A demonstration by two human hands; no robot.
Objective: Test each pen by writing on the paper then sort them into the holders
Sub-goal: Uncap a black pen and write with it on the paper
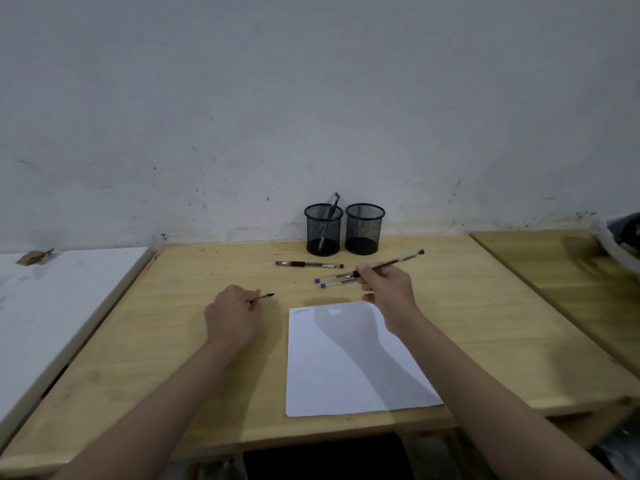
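Note:
My right hand (386,284) grips a clear pen (398,261) above the table, its end pointing up and right. My left hand (232,318) holds a small dark pen cap (265,297) that sticks out to the right. Two clear pens with purple ends (327,281) lie just left of my right hand. A black-grip pen (308,264) lies in front of the holders. The white paper (349,362) has a short scribble at its top left. Two black mesh holders stand at the wall: the left holder (323,230) has one pen in it, the right holder (364,228) looks empty.
The wooden table (173,341) meets a white surface (52,306) on the left and a second wooden table (571,271) on the right. A white container (620,240) sits at the far right edge.

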